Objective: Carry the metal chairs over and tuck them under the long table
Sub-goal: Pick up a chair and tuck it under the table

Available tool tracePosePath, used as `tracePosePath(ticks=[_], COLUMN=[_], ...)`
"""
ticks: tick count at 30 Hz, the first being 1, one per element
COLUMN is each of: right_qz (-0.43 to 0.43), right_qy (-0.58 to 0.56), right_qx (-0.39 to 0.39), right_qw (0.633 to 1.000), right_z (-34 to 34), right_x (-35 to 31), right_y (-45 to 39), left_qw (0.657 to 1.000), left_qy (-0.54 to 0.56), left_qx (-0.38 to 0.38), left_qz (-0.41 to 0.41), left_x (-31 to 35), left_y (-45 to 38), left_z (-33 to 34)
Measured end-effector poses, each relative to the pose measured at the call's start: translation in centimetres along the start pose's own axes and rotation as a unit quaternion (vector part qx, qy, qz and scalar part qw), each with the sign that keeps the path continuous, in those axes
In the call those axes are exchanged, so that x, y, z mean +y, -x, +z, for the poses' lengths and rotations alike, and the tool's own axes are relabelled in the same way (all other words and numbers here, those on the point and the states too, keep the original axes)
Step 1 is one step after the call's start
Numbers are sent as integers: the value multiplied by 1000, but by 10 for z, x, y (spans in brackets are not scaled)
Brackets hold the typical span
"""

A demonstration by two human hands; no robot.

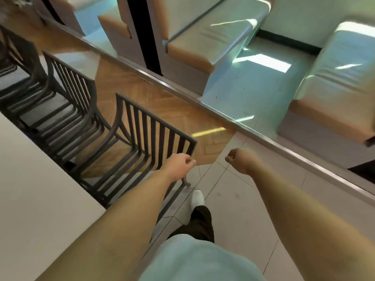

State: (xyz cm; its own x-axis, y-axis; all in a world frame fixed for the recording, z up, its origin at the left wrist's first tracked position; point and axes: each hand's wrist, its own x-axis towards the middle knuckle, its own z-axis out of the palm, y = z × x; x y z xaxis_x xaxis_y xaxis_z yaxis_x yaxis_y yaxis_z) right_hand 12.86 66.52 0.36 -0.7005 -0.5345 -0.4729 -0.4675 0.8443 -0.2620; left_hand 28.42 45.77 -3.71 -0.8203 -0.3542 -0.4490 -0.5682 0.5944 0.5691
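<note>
Head view looks down on your long table (pixel 30 189), its pale top filling the lower left and cut off by the frame's edge. Across the aisle runs a low partition with a metal rail (pixel 203 106), and beyond it sit booth benches (pixel 219 35) with tan fronts and pale seats. The floor changes from herringbone wood to pale tile (pixel 233 209) right where you stand.

Your nearest metal chair (pixel 146 134) stands beside the table, its slatted seat toward the table edge and part of it hidden under the top. A second metal chair (pixel 71 82) stands farther along the same side, and darker chair frames beyond it are blurred and hard to separate.

Your left hand (pixel 180 162) is curled just by the near corner of the first chair's backrest; you cannot tell whether that grip touches the top rail. Your right hand (pixel 238 159) hangs loosely fisted over the tile, holding nothing, apart from the chair. One white shoe (pixel 197 197) shows below. No writing is readable anywhere.
</note>
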Motion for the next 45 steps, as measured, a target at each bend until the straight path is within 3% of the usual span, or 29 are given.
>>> tracePosePath(ticks=[13, 19, 23, 32, 41, 45], right_qz=[-34, -86, -149, -301, -430, -465], right_qy=[47, 74, 125, 223, 278, 294], right_qx=[-26, -48, -72, -156, -202, -210], right_qw=[998, 992, 978, 914, 835, 809], right_z=[-113, -149, -168, -212, -190, -167], right_x=[7, 4, -4, -69, -208, -265], right_y=[-204, -306, -378, -481, -497, -487], left_qw=[998, 993, 978, 893, 741, 702], left_qy=[57, 63, 88, 170, 264, 291], left_qx=[-12, 31, 101, 251, 424, 457], left_qz=[-20, -91, -159, -332, -448, -462], left_x=[63, 64, 71, 85, 33, 4], left_y=[-198, -257, -288, -310, -266, -243], left_z=[-107, -121, -131, -146, -160, -158])
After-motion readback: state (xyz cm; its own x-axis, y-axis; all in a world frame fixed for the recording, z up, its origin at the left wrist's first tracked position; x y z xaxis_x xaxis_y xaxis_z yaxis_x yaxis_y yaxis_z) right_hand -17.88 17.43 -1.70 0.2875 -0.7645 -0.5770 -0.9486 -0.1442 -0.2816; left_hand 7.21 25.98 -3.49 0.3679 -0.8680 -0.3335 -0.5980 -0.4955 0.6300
